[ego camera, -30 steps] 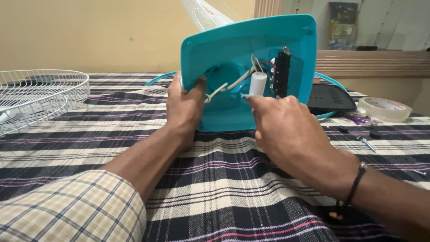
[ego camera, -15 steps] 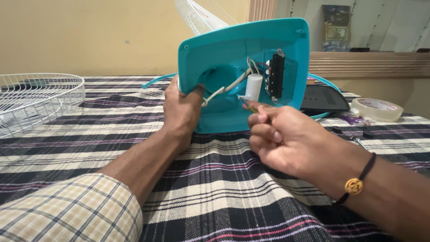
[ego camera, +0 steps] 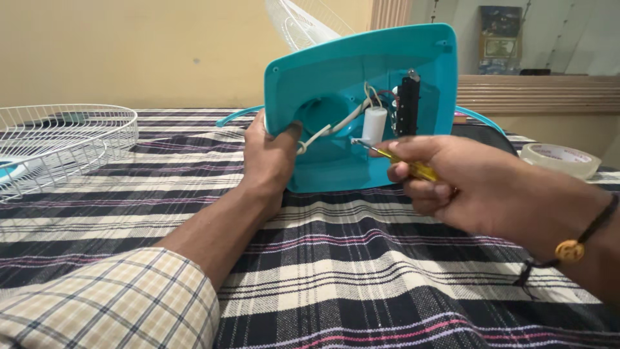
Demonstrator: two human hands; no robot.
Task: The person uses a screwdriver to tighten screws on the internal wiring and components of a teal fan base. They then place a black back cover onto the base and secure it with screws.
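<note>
The fan base (ego camera: 342,97) is standing mid-surface (ego camera: 361,271); the wire guard (ego camera: 58,145) is lying far left, the tape roll (ego camera: 560,159) far right.

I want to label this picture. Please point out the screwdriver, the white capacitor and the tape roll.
screwdriver (ego camera: 413,167): head view, on its yellow handle.
white capacitor (ego camera: 374,125): head view, middle of its body.
tape roll (ego camera: 559,159): head view, on its top rim.

Spread across the table, a checked cloth (ego camera: 361,278) in black, white and pink; at far left, a white wire fan guard (ego camera: 58,142) lying dish-up; at far right, a roll of clear tape (ego camera: 560,159) flat on the cloth; behind, a plain yellow wall (ego camera: 129,52) and a wooden ledge (ego camera: 536,94).
</note>
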